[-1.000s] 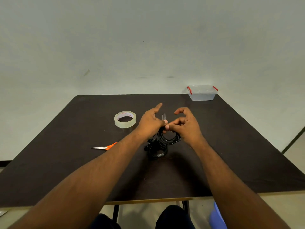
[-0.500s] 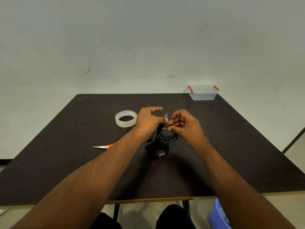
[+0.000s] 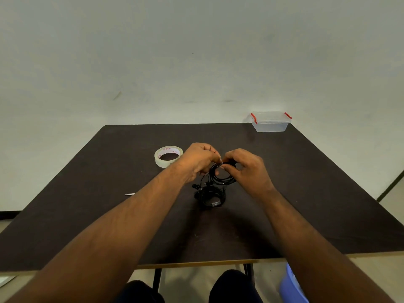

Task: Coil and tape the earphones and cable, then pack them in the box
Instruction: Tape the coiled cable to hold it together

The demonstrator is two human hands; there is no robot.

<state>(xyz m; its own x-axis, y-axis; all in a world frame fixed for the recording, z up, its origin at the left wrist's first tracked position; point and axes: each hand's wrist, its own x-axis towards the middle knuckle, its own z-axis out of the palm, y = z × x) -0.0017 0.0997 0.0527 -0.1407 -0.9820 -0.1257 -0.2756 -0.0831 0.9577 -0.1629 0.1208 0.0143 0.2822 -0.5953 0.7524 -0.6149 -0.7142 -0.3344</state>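
Both grips holding coil (image 3: 220,178): left hand (image 3: 197,159) fingers now curled shut, right hand (image 3: 244,169) pinching.

red print, unreadable, inside tape roll (image 3: 168,156)

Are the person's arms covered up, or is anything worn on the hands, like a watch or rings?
Both forearms are bare right down to the bottom of the picture, with no sleeves showing. The left hand and right hand have no gloves, watch or rings that I can see.
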